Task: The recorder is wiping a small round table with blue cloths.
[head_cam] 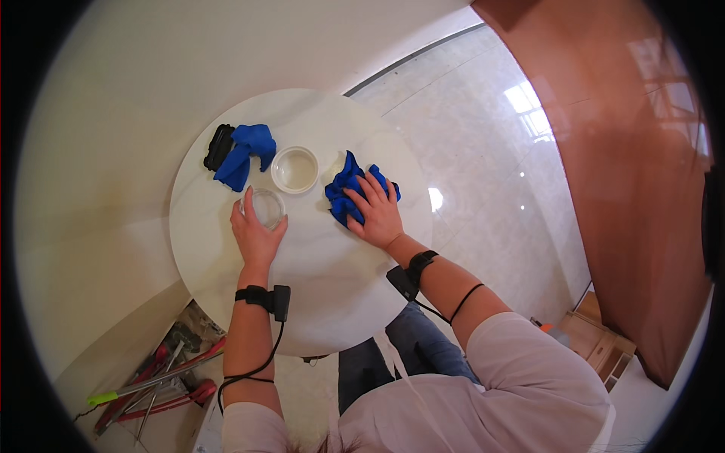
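Observation:
My left hand (258, 229) is curled round the near side of a clear round container (266, 208) on the white round table (317, 277), with thumb and fingers at its rim. My right hand (375, 212) lies spread over a crumpled blue cloth (344, 187) on the table's right part, pressing or gripping it. Between the hands and farther back stands a second round container (295, 170) with a pale rim. Left of that container lies another blue cloth (246, 153), partly against a black case (218, 147).
A pale wall (141, 113) borders the table's left and far sides. Poles and red-handled tools (164, 374) lie on the floor at lower left. A reddish-brown glossy surface (612, 141) rises at the right, with wooden furniture (595, 340) beneath it.

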{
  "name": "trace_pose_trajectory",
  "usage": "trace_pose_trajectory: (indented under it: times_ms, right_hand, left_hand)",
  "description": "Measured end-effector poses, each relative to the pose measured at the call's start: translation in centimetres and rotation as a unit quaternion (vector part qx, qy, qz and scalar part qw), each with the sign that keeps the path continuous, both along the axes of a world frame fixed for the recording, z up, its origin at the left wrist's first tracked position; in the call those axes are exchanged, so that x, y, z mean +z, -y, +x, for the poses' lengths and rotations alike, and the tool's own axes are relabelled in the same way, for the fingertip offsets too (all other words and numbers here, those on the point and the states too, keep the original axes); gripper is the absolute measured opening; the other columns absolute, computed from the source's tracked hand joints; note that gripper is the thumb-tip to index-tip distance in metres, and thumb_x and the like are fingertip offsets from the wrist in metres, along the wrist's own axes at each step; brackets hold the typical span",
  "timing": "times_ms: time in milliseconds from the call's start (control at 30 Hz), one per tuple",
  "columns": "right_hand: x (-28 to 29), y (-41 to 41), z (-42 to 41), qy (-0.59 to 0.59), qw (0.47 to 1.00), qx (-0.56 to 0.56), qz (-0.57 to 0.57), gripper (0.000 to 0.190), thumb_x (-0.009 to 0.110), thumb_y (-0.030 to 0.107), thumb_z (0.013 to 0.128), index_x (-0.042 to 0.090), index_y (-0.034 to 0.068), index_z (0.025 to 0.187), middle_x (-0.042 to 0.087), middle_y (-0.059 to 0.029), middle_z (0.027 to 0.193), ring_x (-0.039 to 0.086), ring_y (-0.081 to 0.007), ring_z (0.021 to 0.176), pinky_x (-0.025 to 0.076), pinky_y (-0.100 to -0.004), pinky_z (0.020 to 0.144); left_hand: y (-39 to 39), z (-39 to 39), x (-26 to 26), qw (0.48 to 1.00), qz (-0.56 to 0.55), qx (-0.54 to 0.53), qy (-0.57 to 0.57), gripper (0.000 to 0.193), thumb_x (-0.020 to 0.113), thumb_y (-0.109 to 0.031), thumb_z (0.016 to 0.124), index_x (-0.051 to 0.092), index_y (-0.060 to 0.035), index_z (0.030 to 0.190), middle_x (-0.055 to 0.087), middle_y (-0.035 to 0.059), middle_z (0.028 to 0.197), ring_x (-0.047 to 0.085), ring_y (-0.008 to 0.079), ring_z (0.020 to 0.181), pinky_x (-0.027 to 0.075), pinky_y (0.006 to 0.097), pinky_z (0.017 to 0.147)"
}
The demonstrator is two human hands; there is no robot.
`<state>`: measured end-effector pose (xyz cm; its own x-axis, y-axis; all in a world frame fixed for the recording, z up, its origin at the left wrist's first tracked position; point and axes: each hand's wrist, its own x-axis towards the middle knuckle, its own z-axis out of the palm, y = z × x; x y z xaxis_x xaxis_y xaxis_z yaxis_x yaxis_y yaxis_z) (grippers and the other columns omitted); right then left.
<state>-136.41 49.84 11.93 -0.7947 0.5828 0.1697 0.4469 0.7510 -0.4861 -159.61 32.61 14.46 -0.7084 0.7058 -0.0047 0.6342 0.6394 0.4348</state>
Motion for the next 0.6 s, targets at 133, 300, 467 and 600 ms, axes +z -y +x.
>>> trace_pose_trajectory:
  times_ms: [133,300,467,600]
  right_hand:
    - [0.1,0.0,-0.1,0.003,1.000,0.001,0.001,0.058,0.073,0.036,0.081,0.063,0.019,0.135,0.052,-0.0128,0.149,0.039,-0.0333,0.147,0.022,-0.0578,0.121]
    - [0.0,0.0,0.2,0.005,1.000,-0.004,0.000,0.057,0.072,0.036,0.081,0.063,0.019,0.135,0.052,-0.0129,0.149,0.039,-0.0333,0.147,0.022,-0.0578,0.121]
    - [-0.3,0.1,0.0,-0.002,1.000,0.000,0.006,0.057,0.071,0.037,0.082,0.063,0.018,0.135,0.052,-0.0138,0.149,0.039,-0.0329,0.146,0.022,-0.0590,0.120]
    - [-0.4,0.2,-0.1,0.007,1.000,0.008,0.011,0.058,0.071,0.036,0.082,0.062,0.018,0.136,0.050,-0.0148,0.150,0.037,-0.0337,0.148,0.023,-0.0594,0.120]
  left_hand:
    - [-0.2,0.1,0.6,0.999,-0.002,0.017,0.033,0.113,0.091,-0.036,0.071,0.027,-0.0115,0.160,0.032,0.0305,0.155,0.036,0.0463,0.142,0.034,0.0537,0.116]
    - [3.6,2.8,0.3,0.996,0.029,0.082,0.019,0.116,0.090,-0.042,0.073,0.024,-0.0027,0.159,0.023,0.0325,0.162,0.027,0.0467,0.149,0.029,0.0539,0.120]
    - [12.0,8.2,-2.6,0.992,-0.004,0.127,-0.029,0.110,0.086,-0.045,0.078,0.026,0.0001,0.158,0.025,0.0303,0.162,0.023,0.0447,0.153,0.020,0.0594,0.122]
    - [14.2,10.8,-2.7,0.993,-0.081,0.042,-0.070,0.095,0.076,-0.043,0.088,0.028,-0.0028,0.159,0.026,0.0247,0.165,0.021,0.0414,0.154,0.014,0.0645,0.122]
